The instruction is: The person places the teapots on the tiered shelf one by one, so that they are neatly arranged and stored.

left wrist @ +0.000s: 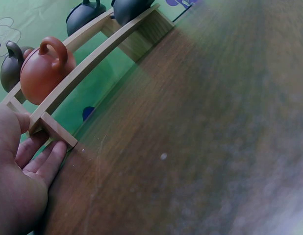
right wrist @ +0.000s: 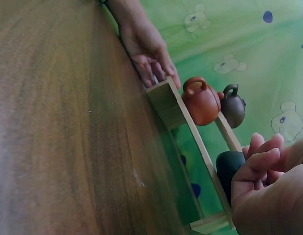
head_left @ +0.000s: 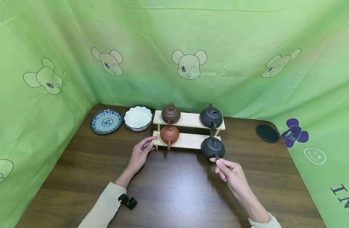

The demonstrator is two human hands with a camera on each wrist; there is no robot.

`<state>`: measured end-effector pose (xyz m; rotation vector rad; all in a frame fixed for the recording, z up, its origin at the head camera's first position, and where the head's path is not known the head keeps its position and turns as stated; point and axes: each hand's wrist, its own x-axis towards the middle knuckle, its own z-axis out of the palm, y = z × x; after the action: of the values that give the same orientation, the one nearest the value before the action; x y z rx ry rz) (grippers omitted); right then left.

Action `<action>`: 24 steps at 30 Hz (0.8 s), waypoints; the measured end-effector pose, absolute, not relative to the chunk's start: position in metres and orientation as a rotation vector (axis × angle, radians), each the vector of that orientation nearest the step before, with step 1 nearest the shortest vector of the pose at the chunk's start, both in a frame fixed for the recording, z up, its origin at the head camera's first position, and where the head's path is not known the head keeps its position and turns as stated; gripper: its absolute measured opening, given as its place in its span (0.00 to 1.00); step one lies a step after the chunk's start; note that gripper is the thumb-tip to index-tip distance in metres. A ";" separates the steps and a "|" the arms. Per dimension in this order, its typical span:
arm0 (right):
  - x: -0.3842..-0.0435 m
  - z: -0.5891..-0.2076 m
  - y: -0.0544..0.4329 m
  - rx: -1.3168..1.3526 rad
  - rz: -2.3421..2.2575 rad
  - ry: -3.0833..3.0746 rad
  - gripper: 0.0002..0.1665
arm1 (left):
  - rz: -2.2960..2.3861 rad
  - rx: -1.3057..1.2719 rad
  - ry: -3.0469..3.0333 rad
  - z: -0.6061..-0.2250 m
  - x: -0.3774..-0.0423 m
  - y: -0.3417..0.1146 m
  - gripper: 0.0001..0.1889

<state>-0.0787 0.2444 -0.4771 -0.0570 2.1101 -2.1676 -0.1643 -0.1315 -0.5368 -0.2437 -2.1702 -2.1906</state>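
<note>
My right hand (head_left: 233,176) pinches the handle of a black teapot (head_left: 212,147) at the right end of the lower tier of a two-tier wooden rack (head_left: 189,141). In the right wrist view, the fingers partly hide this pot. At the rack's left end, my left hand (head_left: 140,154) holds the lower tier, thumb near the top and fingers by the end support (left wrist: 58,130). Close to that hand, an orange-red teapot (head_left: 169,135) sits on the lower tier. The upper tier bears a brown teapot (head_left: 171,114) on the left and another black teapot (head_left: 210,117) on the right.
Left of the rack stand a white scalloped bowl (head_left: 138,117) and a blue-patterned plate (head_left: 107,121). A dark oval coaster (head_left: 267,133) lies at the far right of the brown wooden table (head_left: 174,190). Green printed cloth (head_left: 151,38) hangs behind and along the sides.
</note>
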 end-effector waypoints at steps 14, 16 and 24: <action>-0.096 -0.483 0.232 0.053 -2.125 2.186 0.21 | -2.234 -0.213 -2.157 -0.532 -0.163 -0.129 0.17; -0.098 -0.485 0.231 0.045 -2.113 2.216 0.21 | -2.240 -0.211 -2.153 -0.532 -0.163 -0.128 0.17; -0.105 -0.489 0.230 -0.016 -2.081 2.262 0.22 | -2.233 -0.214 -2.154 -0.531 -0.162 -0.129 0.17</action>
<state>-0.1047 0.2302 -0.4890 -0.0163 2.2617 -2.0814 -0.1623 -0.1295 -0.5307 -0.2135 -2.1539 -2.2326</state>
